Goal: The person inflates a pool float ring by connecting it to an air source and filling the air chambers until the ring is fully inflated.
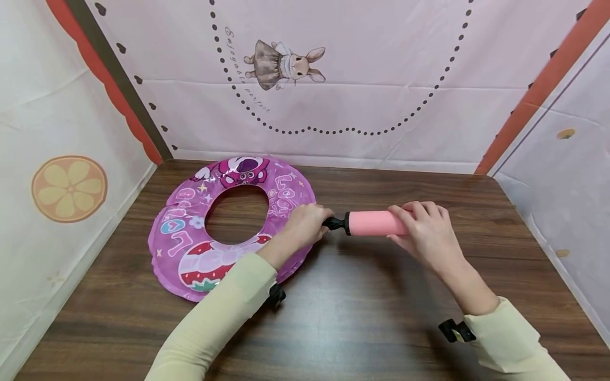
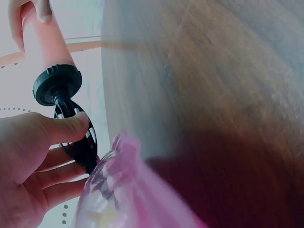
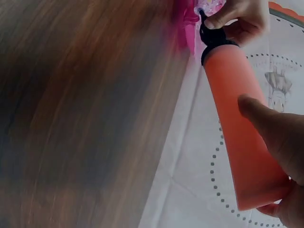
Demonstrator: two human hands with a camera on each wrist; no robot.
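Observation:
My left hand [image 1: 307, 222] grips the black handle [image 2: 78, 128] of a pink hand pump [image 1: 374, 223], thumb on one side and fingers behind. The right hand [image 1: 426, 230] holds the pump's pink barrel [image 3: 242, 123] near its far end, with the thumb along its side. Held roughly level, the pump points left to right over the table. A purple inflatable swim ring [image 1: 290, 185], printed with a bear, a strawberry and letters, lies to the left, its right edge partly behind my left hand and forearm. In the left wrist view, its shiny edge [image 2: 126, 166] is right at the handle's end.
The brown wooden table [image 1: 357, 317] is enclosed by printed cloth walls, with a rabbit picture [image 1: 286, 63] on the back one and an orange slice [image 1: 69, 189] on the left. Black wrist mounts [image 1: 456, 331] sit at both cuffs.

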